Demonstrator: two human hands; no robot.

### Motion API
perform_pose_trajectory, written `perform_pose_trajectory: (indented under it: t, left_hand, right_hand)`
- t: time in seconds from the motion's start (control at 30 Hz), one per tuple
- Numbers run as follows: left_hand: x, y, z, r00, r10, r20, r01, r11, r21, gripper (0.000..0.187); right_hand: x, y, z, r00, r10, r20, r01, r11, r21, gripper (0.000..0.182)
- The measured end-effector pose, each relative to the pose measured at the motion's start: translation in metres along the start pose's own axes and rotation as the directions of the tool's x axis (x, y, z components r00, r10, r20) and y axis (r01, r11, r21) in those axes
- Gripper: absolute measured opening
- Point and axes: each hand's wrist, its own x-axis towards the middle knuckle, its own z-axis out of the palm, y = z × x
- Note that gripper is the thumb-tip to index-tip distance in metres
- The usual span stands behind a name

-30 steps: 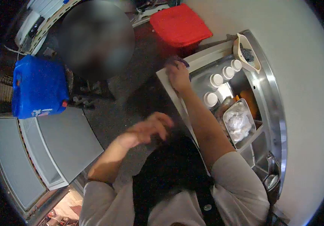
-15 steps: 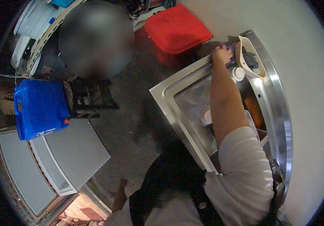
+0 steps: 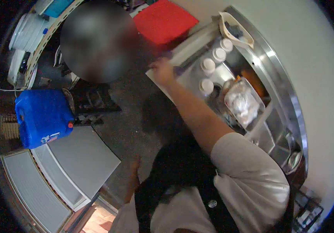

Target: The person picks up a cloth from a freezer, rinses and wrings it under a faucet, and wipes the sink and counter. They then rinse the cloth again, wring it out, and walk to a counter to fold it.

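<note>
My right hand [image 3: 162, 70] is over the near left corner of the steel sink unit [image 3: 202, 37], its fingers bent around a blurred purple cloth [image 3: 179, 71]. Bits of the cloth show on both sides of the fingers. My left hand [image 3: 136, 162] hangs low beside my body above the dark floor, small and dim, its fingers not clear. Several white-capped containers [image 3: 208, 66] stand in the basin beyond my right forearm. Beside them, a clear tray [image 3: 263, 107] holds something wrapped in plastic.
A cream corner caddy [image 3: 248, 42] with a dark grey scourer sits at the sink's back rim. The red lidded bin [image 3: 165, 21] stands past the sink's end. On the left, a blue jerrycan [image 3: 44, 116] rests by a grey-white chest [image 3: 83, 159]. A blurred round patch covers the upper left.
My right hand has swept left and toward me with the purple cloth, from beside the caddy to the sink's corner. The view has shifted, uncovering the containers and tray.
</note>
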Motion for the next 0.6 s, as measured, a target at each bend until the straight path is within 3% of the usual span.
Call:
perform_pose_trajectory:
  t: [0.13,0.17,0.23,0.3,0.37,0.4,0.43,0.47,0.5,0.53,0.57,0.6]
  left_hand:
    - [0.039,0.023,-0.018,0.993,0.114,-0.004,-0.114,0.993,0.019,0.02]
    - [0.047,0.027,-0.021,0.991,0.135,0.001,-0.135,0.991,0.016,0.019]
    - [0.059,0.038,-0.026,0.984,0.18,0.014,-0.18,0.983,0.017,0.018]
    - [0.064,0.058,-0.027,0.946,0.321,-0.043,-0.32,0.947,0.018,0.018]
    - [0.053,0.117,-0.026,0.789,0.599,-0.136,-0.588,0.801,0.114,0.014]
    - [0.038,0.163,-0.029,0.673,0.721,-0.167,-0.694,0.693,0.194,0.011]
    - [0.021,0.217,-0.024,0.575,0.799,-0.176,-0.798,0.595,0.092,0.01]
    - [0.006,0.263,-0.024,0.462,0.866,-0.191,-0.883,0.469,-0.011,0.01]
    - [-0.002,0.298,-0.031,0.429,0.883,-0.194,-0.901,0.433,-0.023,0.01]
    - [-0.012,0.339,-0.024,0.292,0.939,-0.181,-0.955,0.297,-0.003,0.011]
    - [-0.025,0.386,-0.001,0.126,0.981,-0.149,-0.992,0.125,-0.014,0.012]
    - [-0.023,0.416,0.012,0.064,0.99,-0.128,-0.997,0.059,-0.044,0.014]
  right_hand:
    - [-0.063,-0.015,-0.033,0.989,-0.14,0.049,0.12,0.953,0.279,0.02]
    - [-0.079,-0.015,-0.056,0.992,-0.116,0.046,0.1,0.96,0.262,0.02]
    - [-0.125,-0.016,-0.115,0.965,-0.071,0.253,0.0,0.963,0.271,0.023]
    - [-0.179,0.002,-0.155,0.967,-0.075,0.245,0.013,0.969,0.246,0.025]
    - [-0.231,0.008,-0.205,0.962,-0.019,0.271,-0.064,0.953,0.296,0.027]
    - [-0.258,0.028,-0.214,0.959,-0.092,0.267,0.025,0.969,0.244,0.029]
    - [-0.293,0.038,-0.226,0.962,0.015,0.273,-0.068,0.981,0.184,0.031]
    - [-0.327,0.055,-0.24,0.964,-0.001,0.265,-0.045,0.985,0.169,0.031]
    - [-0.355,0.065,-0.256,0.969,0.002,0.246,-0.036,0.991,0.132,0.031]
    - [-0.379,0.064,-0.279,0.977,0.071,0.202,-0.111,0.975,0.193,0.025]
    - [-0.394,0.054,-0.303,0.981,0.163,0.107,-0.172,0.981,0.084,0.016]
    - [-0.401,0.063,-0.319,0.984,0.082,0.157,-0.098,0.991,0.093,0.012]
